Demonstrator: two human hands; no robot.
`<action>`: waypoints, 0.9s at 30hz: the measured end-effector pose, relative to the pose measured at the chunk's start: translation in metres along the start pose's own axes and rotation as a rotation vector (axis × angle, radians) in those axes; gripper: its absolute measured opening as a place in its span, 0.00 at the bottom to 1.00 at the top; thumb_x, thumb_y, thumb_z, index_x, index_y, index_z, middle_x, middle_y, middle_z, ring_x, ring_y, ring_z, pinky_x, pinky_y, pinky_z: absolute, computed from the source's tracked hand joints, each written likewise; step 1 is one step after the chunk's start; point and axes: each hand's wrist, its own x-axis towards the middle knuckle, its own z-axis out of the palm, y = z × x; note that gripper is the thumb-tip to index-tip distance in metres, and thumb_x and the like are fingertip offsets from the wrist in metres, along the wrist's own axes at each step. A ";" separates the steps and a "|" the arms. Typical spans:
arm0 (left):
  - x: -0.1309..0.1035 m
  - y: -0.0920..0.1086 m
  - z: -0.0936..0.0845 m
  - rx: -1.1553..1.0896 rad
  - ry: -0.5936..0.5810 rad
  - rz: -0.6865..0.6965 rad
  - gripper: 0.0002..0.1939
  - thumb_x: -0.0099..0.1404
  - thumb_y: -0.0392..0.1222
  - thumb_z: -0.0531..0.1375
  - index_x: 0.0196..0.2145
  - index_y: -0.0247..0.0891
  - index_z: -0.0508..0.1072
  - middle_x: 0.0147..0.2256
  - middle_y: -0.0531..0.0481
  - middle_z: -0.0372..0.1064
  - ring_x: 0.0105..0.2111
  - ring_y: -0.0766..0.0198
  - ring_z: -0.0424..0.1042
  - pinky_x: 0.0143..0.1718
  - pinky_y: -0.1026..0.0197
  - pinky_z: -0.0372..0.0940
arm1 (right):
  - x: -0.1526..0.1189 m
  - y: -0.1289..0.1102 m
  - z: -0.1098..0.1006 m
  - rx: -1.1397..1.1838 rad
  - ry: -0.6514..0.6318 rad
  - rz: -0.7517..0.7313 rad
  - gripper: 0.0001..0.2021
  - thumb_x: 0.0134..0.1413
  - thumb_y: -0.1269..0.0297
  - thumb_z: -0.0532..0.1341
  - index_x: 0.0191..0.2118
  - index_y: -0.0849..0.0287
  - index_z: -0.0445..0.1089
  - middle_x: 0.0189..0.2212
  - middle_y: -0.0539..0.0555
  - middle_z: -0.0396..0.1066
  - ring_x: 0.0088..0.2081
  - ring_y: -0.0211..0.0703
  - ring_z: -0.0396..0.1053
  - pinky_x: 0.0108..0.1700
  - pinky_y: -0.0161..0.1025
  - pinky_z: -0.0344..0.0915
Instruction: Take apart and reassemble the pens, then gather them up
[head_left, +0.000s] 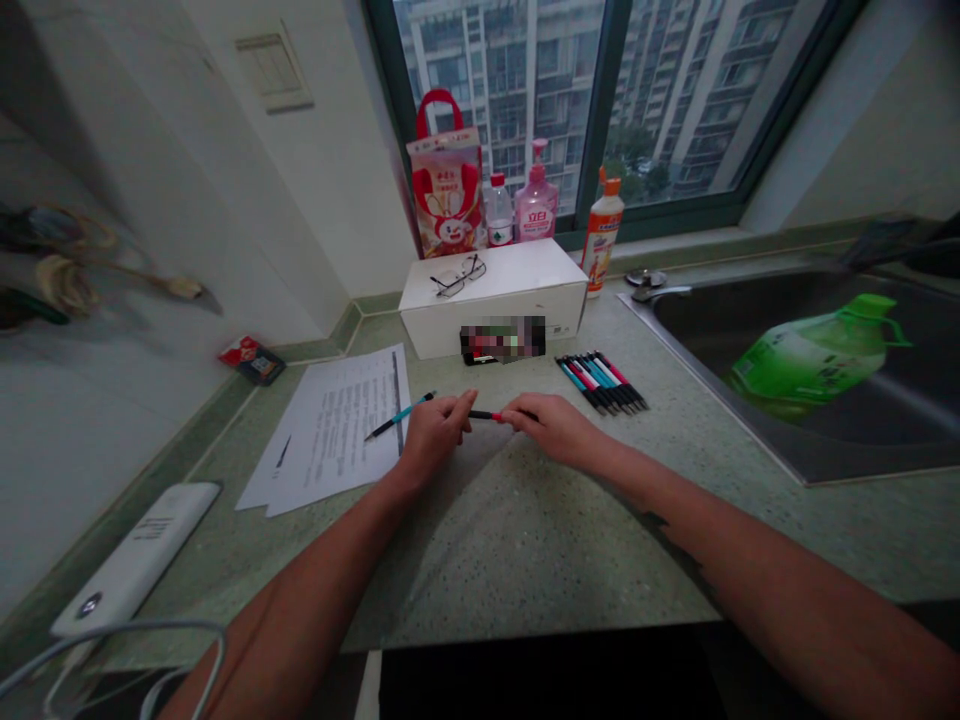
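Observation:
Between my two hands a black and red pen [486,415] is held roughly level above the counter. My left hand [441,432] grips its left end, with the index finger stretched out. The fingers of my right hand [551,425] pinch its right end. Just left of my left hand, a blue and black pen [399,416] lies partly on printed paper sheets [337,440]. To the right and beyond my right hand, several pens [602,382] in blue, white, red and black lie side by side in a row.
A white box [495,285] with eyeglasses [459,277] on top stands at the back, a partly blurred phone [502,341] before it. Bottles and a red bag [448,190] line the window. The sink [810,440] at right holds a green jug [817,355]. A white power strip [139,555] lies left.

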 end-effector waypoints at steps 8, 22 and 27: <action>-0.001 0.000 0.001 0.017 -0.038 -0.025 0.32 0.66 0.64 0.52 0.13 0.40 0.67 0.11 0.54 0.58 0.15 0.65 0.61 0.26 0.61 0.58 | -0.002 0.005 0.003 0.025 0.120 0.022 0.07 0.56 0.70 0.69 0.41 0.58 0.75 0.39 0.54 0.77 0.39 0.44 0.72 0.41 0.40 0.65; 0.000 0.002 0.001 0.031 -0.024 -0.030 0.31 0.65 0.64 0.52 0.13 0.40 0.66 0.11 0.54 0.58 0.15 0.65 0.60 0.27 0.60 0.58 | -0.001 0.005 0.000 0.015 0.024 0.008 0.08 0.66 0.63 0.61 0.45 0.56 0.77 0.40 0.56 0.78 0.40 0.46 0.73 0.43 0.42 0.66; 0.000 0.001 0.001 0.037 -0.026 -0.051 0.32 0.66 0.64 0.52 0.13 0.40 0.66 0.11 0.54 0.58 0.15 0.65 0.61 0.27 0.60 0.58 | 0.000 0.007 0.000 -0.015 0.072 -0.006 0.04 0.63 0.65 0.64 0.38 0.57 0.76 0.36 0.55 0.77 0.38 0.45 0.72 0.40 0.41 0.64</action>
